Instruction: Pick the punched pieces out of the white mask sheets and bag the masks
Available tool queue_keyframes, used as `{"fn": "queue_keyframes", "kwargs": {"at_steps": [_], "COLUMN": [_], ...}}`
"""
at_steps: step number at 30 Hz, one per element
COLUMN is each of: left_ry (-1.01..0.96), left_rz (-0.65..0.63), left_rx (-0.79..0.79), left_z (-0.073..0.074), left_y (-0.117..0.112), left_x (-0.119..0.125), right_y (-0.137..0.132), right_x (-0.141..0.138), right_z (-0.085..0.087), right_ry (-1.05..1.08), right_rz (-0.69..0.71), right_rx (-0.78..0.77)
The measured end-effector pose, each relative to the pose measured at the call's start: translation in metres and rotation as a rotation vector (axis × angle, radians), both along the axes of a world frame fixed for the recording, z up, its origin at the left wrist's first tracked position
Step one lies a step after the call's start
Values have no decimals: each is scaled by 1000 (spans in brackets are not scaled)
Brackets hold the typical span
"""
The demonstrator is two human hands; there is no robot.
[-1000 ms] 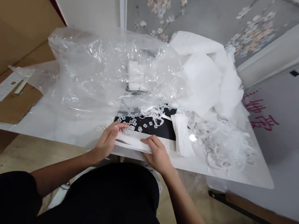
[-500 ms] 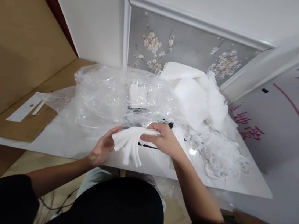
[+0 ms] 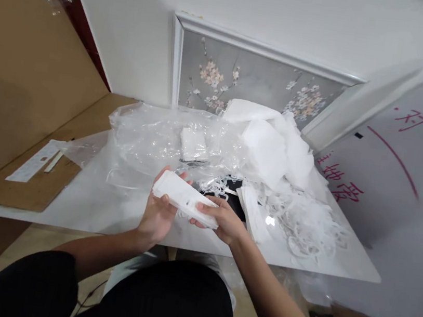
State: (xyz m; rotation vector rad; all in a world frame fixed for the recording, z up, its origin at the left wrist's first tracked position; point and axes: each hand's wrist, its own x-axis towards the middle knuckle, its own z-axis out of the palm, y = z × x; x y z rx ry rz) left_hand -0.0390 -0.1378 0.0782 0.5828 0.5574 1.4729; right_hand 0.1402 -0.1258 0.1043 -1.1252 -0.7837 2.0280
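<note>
1. My left hand (image 3: 158, 217) is closed around the near end of a white stack (image 3: 179, 195) of flat sheets, thumb on the front and fingers behind.
2. My right hand (image 3: 222, 222) grips the other end, thumb on top and fingers underneath.
3. The white stack is held tilted in the air, just above the near edge of the tabletop (image 3: 71, 207).
4. Just beyond the hands I see a dark mat (image 3: 236, 187) strewn with thin white loops.
5. To the right lies a second pile of sheets (image 3: 253, 211), beside a tangle of white loops (image 3: 312, 225).
6. Farther back sit a crumpled clear plastic bag (image 3: 144, 136) and a heap of white fabric (image 3: 272, 146).
</note>
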Motion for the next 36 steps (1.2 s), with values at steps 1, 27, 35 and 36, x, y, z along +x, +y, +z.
{"fn": "queue_keyframes", "kwargs": {"at_steps": [1,27,35,36], "left_ry": [-9,258,112,147], "left_rz": [34,177,-37,-56], "left_rx": [37,109,-458,-449], "left_z": [5,45,44,47], "left_y": [2,9,25,24], "left_x": [2,7,-12,-14], "right_y": [-3,-47,-35,-31], "right_x": [-1,-16,-23,-23], "right_z": [-2,-33,-11,-9], "right_ry": [38,283,131,117], "right_rz": [1,187,-52,-48], "right_rx": [-6,24,117,132]}}
